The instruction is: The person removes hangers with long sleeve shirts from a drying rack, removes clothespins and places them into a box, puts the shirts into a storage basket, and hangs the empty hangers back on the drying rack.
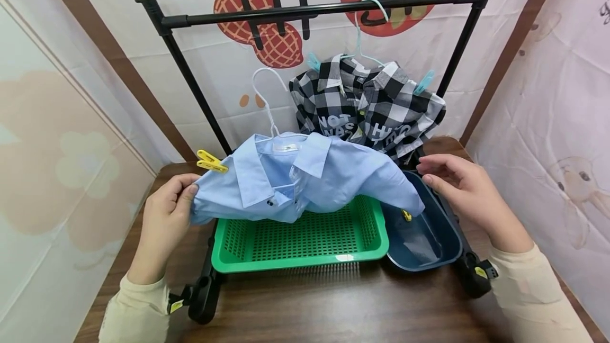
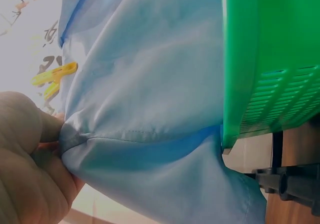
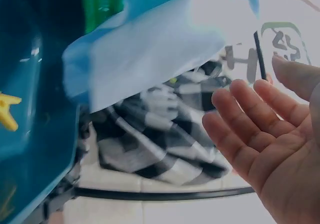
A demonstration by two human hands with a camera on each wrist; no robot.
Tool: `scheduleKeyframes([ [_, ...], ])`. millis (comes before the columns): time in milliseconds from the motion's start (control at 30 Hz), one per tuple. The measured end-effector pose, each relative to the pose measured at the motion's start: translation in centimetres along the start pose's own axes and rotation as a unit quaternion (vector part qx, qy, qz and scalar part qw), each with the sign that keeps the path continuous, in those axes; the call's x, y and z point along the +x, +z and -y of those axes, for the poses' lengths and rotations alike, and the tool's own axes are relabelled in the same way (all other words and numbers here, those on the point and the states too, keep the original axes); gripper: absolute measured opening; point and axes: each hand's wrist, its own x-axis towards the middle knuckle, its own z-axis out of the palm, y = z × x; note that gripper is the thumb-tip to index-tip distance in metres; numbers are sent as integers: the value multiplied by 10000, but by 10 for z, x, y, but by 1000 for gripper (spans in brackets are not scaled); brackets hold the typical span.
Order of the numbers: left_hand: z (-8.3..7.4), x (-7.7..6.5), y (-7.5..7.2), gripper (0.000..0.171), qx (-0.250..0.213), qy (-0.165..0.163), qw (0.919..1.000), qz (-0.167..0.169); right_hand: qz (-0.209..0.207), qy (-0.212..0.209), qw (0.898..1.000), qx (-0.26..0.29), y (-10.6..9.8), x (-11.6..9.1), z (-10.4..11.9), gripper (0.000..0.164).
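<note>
A light-blue collared cloth shirt (image 1: pixel 343 173) on a white hanger (image 1: pixel 269 110) spans the head view's centre; at nine o'clock the left hand (image 1: pixel 167 208) pinches its sleeve between thumb and fingers. At three, the right hand (image 1: pixel 462 189) is loosely spread, holding nothing. A green perforated plastic basket (image 1: pixel 305 265) at six and a dark-blue plastic tub (image 1: pixel 421 245) at four stand on a brown wood-grain table (image 1: pixel 333 306). At one, a black-and-white checked shirt (image 1: pixel 333 94) hangs from a black rack (image 1: pixel 286 14) before pale printed fabric walls (image 1: pixel 538 110).

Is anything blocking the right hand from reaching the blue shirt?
Nothing visible stands between the right hand and the blue shirt: just a gap, with the dark blue basin below and the checkered shirt behind.
</note>
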Motion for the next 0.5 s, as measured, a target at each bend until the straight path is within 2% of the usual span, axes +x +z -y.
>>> scheduleKeyframes([
  [100,-1,-2,-1,14,65,58,10000,32,26,-280,9996,5,1,5,14,32],
  [233,-3,-4,-1,14,70,113,9999,24,11,-861,9963,79,3,14,36,36],
  [367,-3,-5,1,14,6,94,10000,4,-30,-1528,9879,271,8,25,61,39],
  [500,-2,-7,3,13,-40,61,10000,-45,175,-2064,9773,448,17,38,89,37],
])
